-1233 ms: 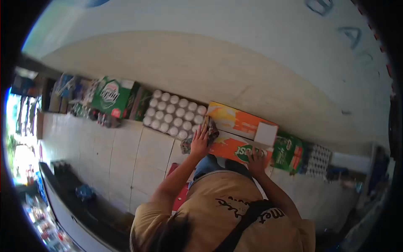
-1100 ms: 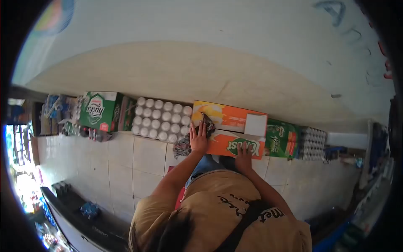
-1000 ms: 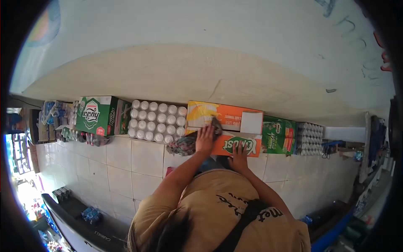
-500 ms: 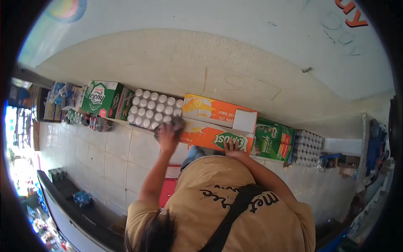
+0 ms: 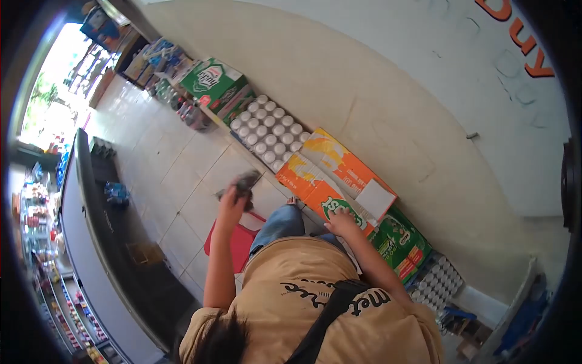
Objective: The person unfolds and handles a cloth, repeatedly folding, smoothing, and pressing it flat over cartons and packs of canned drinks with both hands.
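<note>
Above floor tiles (image 5: 195, 173), left hand (image 5: 229, 205) grip closed around dark cloth (image 5: 248, 181); right hand (image 5: 341, 223) open, touching orange carton (image 5: 308, 185)

carton (image 5: 301, 182) orange, yellow splashes | cloth (image 5: 247, 182) dark grey | jeans (image 5: 280, 225) blue | shirt (image 5: 303, 258) tan, black lettering

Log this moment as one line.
left hand: holding dark crumpled cloth over tiled floor | right hand: resting on orange carton | nearby: white-topped containers, red object
</note>
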Demonstrator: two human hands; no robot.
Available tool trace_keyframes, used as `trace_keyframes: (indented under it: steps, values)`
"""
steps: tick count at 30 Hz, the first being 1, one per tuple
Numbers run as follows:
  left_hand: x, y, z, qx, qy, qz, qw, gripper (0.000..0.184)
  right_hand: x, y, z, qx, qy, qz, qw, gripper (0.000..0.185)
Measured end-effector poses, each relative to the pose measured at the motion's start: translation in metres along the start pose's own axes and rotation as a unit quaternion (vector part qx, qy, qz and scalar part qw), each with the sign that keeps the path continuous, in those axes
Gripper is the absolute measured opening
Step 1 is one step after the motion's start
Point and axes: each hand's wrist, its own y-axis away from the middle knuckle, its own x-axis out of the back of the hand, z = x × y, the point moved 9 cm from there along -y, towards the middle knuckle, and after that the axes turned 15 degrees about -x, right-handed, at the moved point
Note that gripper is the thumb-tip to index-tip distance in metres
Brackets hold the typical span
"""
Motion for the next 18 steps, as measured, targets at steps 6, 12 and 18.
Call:
trace_keyframes:
  steps: [6, 12, 18]
  values:
    - [-0.077, 0.029, 0.076, -0.051, 0.198, -0.223, 0.953, 0.034, 0.085, 0.047, -0.067, 0.306, -0.321, 0.104, 0.89, 0.054]
    - [-0.068, -0.019, 0.091, -0.144, -0.082, -0.293, 0.941, 0.028, 0.169, 0.08, -0.084, 0.302, -0.497, 0.084, 0.809, 0.036]
    - [-0.005, -0.095, 0.026, -0.095, -0.306, -0.32, 0.892, 0.042, 0.208, 0.05, -0.104, 0.177, -0.474, 0.195, 0.84, 0.02]
